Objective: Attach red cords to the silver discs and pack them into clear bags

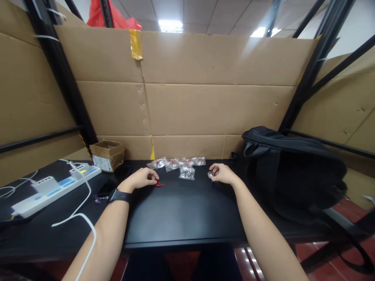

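My left hand [143, 177], with a dark watch on its wrist, has its fingers curled together at a small pair of red-handled scissors [159, 184]. The red loops stick out past the fingertips, low over the black table; the blades are hidden. To the right, my right hand [223, 173] pinches a small round, shiny, see-through item [210, 175] between thumb and fingers. Between and beyond the hands lie several clear plastic packets [172, 164] with red marks, in a row. One more packet [186, 173] lies closer, in front of that row.
A black backpack [293, 171] stands on the right of the table [187, 218]. At left are a white power strip [58, 191], a loose white cable [83, 214], a small open cardboard box [108, 154] and a keychain [101, 198]. Cardboard walls [187, 109] enclose the back and sides.
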Available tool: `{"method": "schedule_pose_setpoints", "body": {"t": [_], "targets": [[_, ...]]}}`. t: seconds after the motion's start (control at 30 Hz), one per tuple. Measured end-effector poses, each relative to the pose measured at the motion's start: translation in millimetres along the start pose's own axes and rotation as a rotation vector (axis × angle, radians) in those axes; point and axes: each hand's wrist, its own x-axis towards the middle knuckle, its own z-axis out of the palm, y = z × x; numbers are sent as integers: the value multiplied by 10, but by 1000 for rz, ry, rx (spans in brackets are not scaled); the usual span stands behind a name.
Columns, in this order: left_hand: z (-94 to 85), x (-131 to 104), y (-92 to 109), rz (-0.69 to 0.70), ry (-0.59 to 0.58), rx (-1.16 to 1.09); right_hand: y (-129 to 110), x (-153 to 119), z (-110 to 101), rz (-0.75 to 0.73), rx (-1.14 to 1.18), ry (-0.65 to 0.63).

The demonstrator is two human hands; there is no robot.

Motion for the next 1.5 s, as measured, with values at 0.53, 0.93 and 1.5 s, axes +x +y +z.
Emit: {"method": "schedule_pose_setpoints", "body": {"t": [0.53, 0.93, 1.5], "targets": [[152, 93, 744, 192, 581, -136, -750, -76, 295, -345, 446, 202], [622, 255, 1136, 198, 582, -527, -1097, -201, 609, -403, 727, 135], [694, 315, 1174, 337, 463, -718, -1081, -199, 656, -390, 844, 75]]}}
